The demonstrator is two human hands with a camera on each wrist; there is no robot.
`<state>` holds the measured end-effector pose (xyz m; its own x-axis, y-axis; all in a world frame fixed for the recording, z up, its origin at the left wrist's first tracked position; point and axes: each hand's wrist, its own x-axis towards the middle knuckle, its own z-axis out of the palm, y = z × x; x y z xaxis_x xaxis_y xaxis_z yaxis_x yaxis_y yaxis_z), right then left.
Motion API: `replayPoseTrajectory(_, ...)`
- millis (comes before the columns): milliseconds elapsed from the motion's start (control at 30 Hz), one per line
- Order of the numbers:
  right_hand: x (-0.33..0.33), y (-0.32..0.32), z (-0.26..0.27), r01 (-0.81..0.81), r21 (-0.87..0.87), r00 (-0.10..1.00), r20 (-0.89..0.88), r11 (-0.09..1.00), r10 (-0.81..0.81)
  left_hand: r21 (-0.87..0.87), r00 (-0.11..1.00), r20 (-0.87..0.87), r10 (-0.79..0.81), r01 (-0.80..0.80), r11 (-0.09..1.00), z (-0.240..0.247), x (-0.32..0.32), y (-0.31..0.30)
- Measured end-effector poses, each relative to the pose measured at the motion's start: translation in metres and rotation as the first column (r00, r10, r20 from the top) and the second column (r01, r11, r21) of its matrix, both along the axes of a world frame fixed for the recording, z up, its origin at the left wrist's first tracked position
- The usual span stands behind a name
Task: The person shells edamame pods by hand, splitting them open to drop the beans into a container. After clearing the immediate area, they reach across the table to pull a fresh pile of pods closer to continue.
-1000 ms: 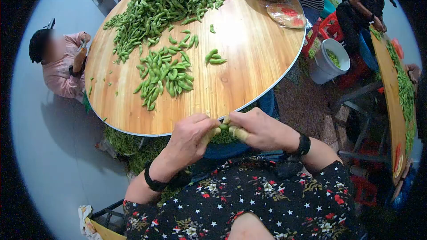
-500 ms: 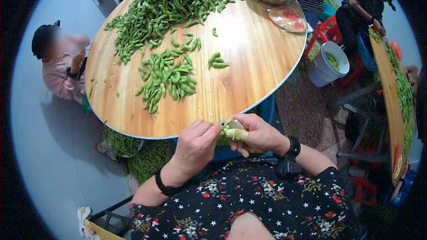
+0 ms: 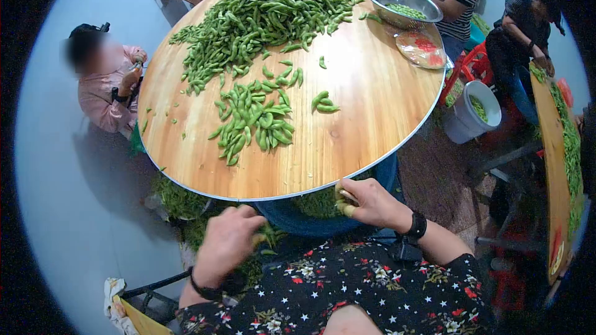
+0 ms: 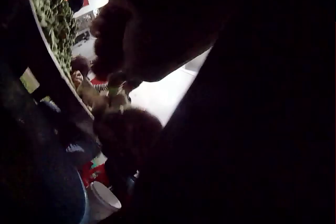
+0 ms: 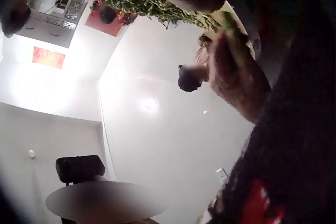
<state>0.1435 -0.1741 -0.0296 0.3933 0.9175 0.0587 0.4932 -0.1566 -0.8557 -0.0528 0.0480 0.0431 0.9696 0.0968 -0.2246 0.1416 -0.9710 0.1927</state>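
In the head view my left hand (image 3: 226,236) is blurred, low by the table's near edge, fingers bent. Several green pods (image 3: 268,237) show right beside its thumb; I cannot tell whether it grips them. My right hand (image 3: 372,201) is just off the table edge, fingers curled and thumb against them, with a yellowish cover on the thumb. A green edamame pod (image 5: 229,22) shows at its fingertips in the right wrist view. The left wrist view is mostly dark, with the left fingers (image 4: 107,40) bent. Picked-out pods (image 3: 254,118) lie on the table before me.
A large pod pile (image 3: 273,12) covers the far part of the round wooden table (image 3: 372,130). A steel bowl (image 3: 428,9) of shelled beans stands at the back right. A blue tub (image 3: 292,226) sits beneath the near edge, and a white bucket (image 3: 459,121) stands right.
The hands were together over a green pod and have come apart. My left hand has swung left and down; the right stays near the edge. The head view has shifted.
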Motion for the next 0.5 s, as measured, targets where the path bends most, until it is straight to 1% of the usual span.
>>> replayPoseTrajectory(33,0.001,-0.001,-0.003,-0.003,0.006,1.0,0.001,1.0,0.003,-0.044,0.999,0.027,0.039,-0.038,0.998,0.009,-0.003,0.014)
replayPoseTrajectory(67,0.002,-0.001,-0.004,-0.006,0.034,0.999,0.052,0.999,0.004,-0.05,0.988,-0.01,0.152,-0.152,0.987,0.012,-0.001,0.031)
replayPoseTrajectory(100,0.001,-0.001,-0.005,-0.011,0.063,0.995,0.101,0.998,0.005,-0.178,0.933,0.073,0.351,-0.335,0.925,0.002,0.001,0.049)
replayPoseTrajectory(133,0.0,0.0,-0.006,-0.016,0.068,0.995,0.101,0.998,0.009,-0.071,0.905,0.131,0.405,-0.399,0.914,-0.005,0.012,0.065)
replayPoseTrajectory(200,-0.001,0.002,-0.004,-0.008,0.049,0.998,0.06,0.999,0.005,-0.033,0.844,0.357,0.399,-0.416,0.909,-0.022,0.038,0.087)
replayPoseTrajectory(233,0.001,0.003,-0.002,-0.01,0.054,0.998,0.068,0.999,0.007,-0.031,0.841,0.365,0.399,-0.417,0.908,-0.035,0.055,0.099)
replayPoseTrajectory(300,0.002,0.004,0.005,-0.022,0.034,0.998,-0.065,0.999,0.025,-0.029,0.887,0.418,0.199,-0.206,0.978,-0.054,0.084,0.118)
replayPoseTrajectory(333,0.002,0.004,0.011,-0.023,0.036,0.998,-0.064,0.999,0.025,-0.027,0.886,0.419,0.199,-0.207,0.978,-0.051,0.096,0.115)
replayPoseTrajectory(400,0.004,0.005,0.022,-0.038,-0.06,0.976,-0.214,0.997,0.024,-0.228,0.904,0.399,0.154,-0.065,0.971,-0.044,0.124,0.099)
replayPoseTrajectory(433,0.005,0.004,0.02,-0.035,-0.061,0.977,-0.212,0.998,0.021,-0.229,0.903,0.401,0.152,-0.061,0.971,-0.037,0.133,0.096)
replayPoseTrajectory(500,0.006,0.0,0.016,0.011,-0.024,0.98,-0.2,1.0,-0.016,-0.003,0.95,0.294,0.102,-0.106,0.994,-0.015,0.148,0.091)
